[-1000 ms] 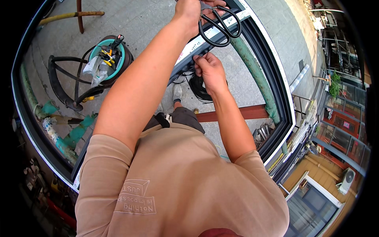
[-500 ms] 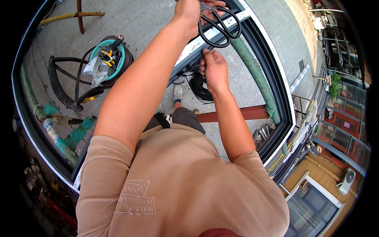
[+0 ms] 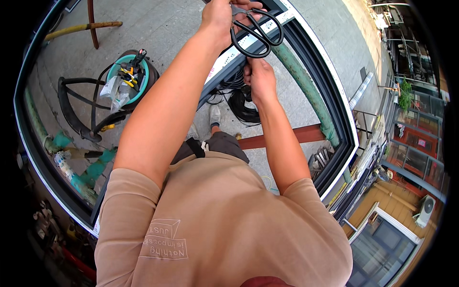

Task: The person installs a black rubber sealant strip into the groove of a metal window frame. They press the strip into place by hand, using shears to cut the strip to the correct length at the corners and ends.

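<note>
A pair of scissors [image 3: 264, 36] with large black loop handles is held in my left hand [image 3: 219, 21], over the middle bar of a dark window frame [image 3: 221, 67] with white film on its face. The fingers curl by the grey metal part; the blade tips are hidden. My right hand [image 3: 262, 81] is closed in a pinch at that bar's edge, just below the scissors' handles. What lies between its fingertips is hidden. Beneath the bar, beside my right hand, is a coil of black strip [image 3: 241, 106].
A teal bucket [image 3: 111, 71] with yellow-handled tools and plastic bags stands left, beside a black hose-like loop [image 3: 64, 103]. Worn green pipes [image 3: 306, 81] and a red-brown bar [image 3: 306, 135] lie under the frame. Metal pieces [image 3: 319, 160] are stacked near the right corner.
My left hand and the scissors have shifted slightly left. The right fingertips now sit partly behind the scissors' handle loops; the right hand stays closed at the bar.
</note>
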A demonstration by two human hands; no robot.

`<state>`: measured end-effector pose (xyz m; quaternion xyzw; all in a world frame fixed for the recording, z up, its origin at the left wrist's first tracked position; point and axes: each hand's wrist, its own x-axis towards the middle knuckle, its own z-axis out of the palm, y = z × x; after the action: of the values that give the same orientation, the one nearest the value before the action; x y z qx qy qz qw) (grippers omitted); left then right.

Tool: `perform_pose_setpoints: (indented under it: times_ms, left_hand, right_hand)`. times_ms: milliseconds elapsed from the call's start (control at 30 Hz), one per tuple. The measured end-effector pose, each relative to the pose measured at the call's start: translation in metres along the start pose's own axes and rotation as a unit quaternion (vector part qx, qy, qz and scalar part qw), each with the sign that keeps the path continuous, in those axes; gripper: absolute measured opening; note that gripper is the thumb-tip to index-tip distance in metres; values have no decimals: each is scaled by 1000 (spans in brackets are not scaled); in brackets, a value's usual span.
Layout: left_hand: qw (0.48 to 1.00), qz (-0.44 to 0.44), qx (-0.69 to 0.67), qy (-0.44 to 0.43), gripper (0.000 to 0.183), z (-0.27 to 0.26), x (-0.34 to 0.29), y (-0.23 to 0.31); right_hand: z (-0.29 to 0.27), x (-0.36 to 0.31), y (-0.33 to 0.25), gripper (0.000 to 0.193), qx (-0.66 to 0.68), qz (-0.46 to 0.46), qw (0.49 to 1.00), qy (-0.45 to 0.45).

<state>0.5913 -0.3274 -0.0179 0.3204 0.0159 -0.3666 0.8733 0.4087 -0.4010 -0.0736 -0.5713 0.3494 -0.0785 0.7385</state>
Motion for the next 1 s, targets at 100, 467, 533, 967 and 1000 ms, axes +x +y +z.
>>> perform_pose_setpoints:
  times_ms: [100, 467, 533, 967, 1000]
  left_hand:
    - [998, 27, 50, 10, 25, 0, -9, 0]
    - [997, 51, 8, 60, 24, 6, -4, 9]
    - [996, 50, 19, 74, 24, 10, -9, 10]
    - [995, 59, 33, 72, 23, 8, -7, 10]
    - [995, 60, 37, 74, 22, 9, -7, 10]
  right_hand:
    - [2, 0, 1, 31, 8, -11, 1000, 27]
    - [-7, 22, 4, 29, -25, -42, 997, 63]
    - [-7, 28, 6, 34, -64, -79, 990, 99]
    - [-13, 36, -2, 41, 22, -23, 996, 88]
    - [-18, 40, -6, 42, 21, -26, 994, 102]
